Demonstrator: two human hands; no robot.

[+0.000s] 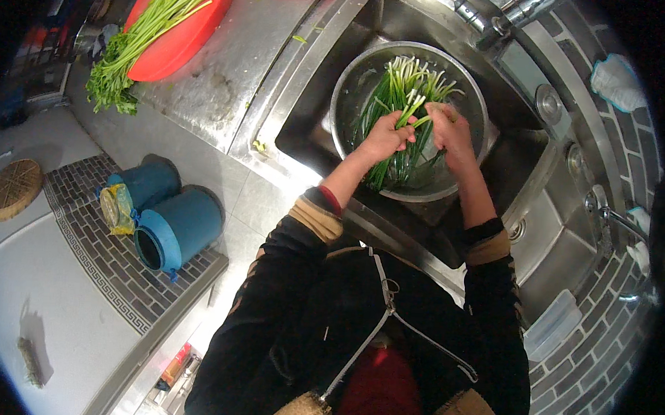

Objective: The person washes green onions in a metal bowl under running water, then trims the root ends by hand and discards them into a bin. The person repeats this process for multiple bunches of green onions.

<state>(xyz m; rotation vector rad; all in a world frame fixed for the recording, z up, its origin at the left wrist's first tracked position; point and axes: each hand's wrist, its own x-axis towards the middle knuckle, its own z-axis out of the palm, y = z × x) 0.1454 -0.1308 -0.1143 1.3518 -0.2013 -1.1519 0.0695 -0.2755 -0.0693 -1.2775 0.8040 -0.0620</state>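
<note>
A wide metal basin with water sits in the left bowl of a stainless steel sink. Inside it lies a bunch of thin scallions, their white ends toward the far rim. My left hand grips a few of the stalks above the bunch, white tips pointing up and away. Close beside it, my right hand, slightly blurred, has its fingers closed around a stalk end. Both hands are over the middle of the basin.
Leafy celery-like greens rest across a red plastic basin on the steel counter. A faucet reaches over the far sink edge. Right of the basin are a second sink bowl and a clear plastic container. Blue barrels stand left.
</note>
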